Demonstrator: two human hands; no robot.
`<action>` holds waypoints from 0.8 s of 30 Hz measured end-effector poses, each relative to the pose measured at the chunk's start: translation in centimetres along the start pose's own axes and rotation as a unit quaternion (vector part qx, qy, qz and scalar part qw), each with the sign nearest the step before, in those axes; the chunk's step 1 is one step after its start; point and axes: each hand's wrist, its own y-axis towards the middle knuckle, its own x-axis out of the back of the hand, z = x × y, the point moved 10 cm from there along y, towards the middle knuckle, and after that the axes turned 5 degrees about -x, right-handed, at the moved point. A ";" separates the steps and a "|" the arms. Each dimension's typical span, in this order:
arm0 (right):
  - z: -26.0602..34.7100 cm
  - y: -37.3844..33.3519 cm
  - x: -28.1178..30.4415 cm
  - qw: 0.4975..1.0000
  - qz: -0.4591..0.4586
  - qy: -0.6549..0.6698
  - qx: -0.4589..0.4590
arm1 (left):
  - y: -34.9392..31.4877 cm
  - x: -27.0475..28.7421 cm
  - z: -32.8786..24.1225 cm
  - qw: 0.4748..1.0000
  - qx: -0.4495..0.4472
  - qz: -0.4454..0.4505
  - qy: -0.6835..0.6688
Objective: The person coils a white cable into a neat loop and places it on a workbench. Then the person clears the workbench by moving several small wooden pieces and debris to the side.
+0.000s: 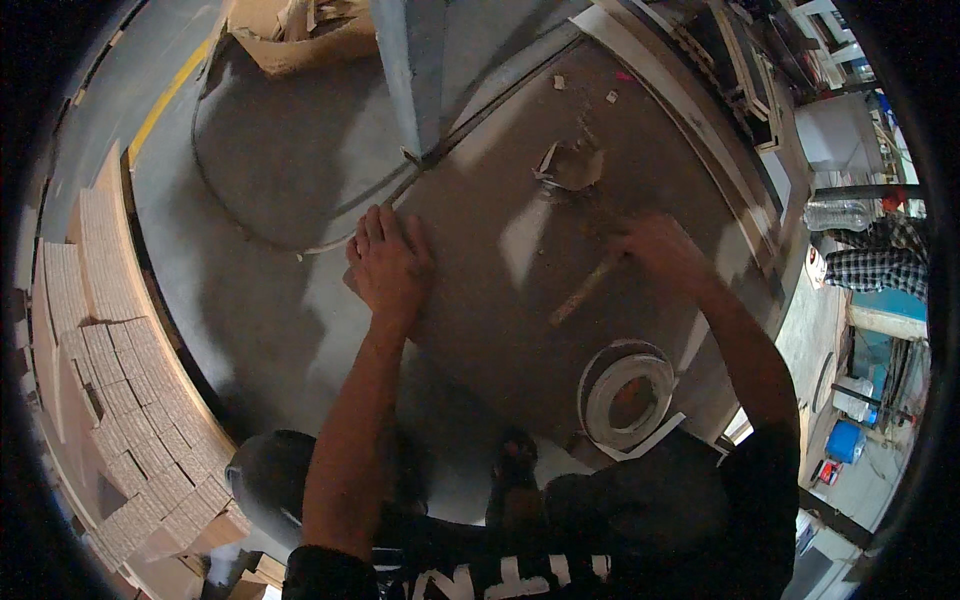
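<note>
My left hand lies over the left edge of a large brown board, its fingers bent over the rim. A thin, pale strip runs out from under its fingertips and bends away to the left. Over the board's right part, my right hand is closed on the upper end of a flat, light-brown stick. The stick slants down to the left; motion smears the hand. Beyond it, a torn, bowl-like scrap sits among brown crumbs. Nearer to me is a roll of pale edging tape.
A grey post stands at the board's far left edge, with an open cardboard box beyond. Stacked panel pieces fill the left side. Long boards lie along the right. A person in checked clothing is at far right.
</note>
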 end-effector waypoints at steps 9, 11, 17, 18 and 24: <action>-3.2 2.3 0.3 0.997 -0.044 -0.042 0.054 | 0.1 -0.8 0.6 1.000 0.014 0.009 0.000; -3.1 1.9 -0.8 0.999 -0.012 -0.020 0.036 | -0.1 -0.8 1.1 1.000 0.016 -0.004 0.014; 2.5 1.2 -4.5 0.997 0.066 0.008 0.038 | 0.1 -0.5 0.4 1.000 0.025 0.016 0.005; 2.8 1.2 -3.8 0.997 0.069 0.033 0.018 | 0.0 -0.6 0.6 1.000 0.025 0.017 0.007; 1.4 3.3 -4.5 0.975 0.167 0.147 -0.020 | 0.0 -0.6 0.8 1.000 0.018 -0.006 0.007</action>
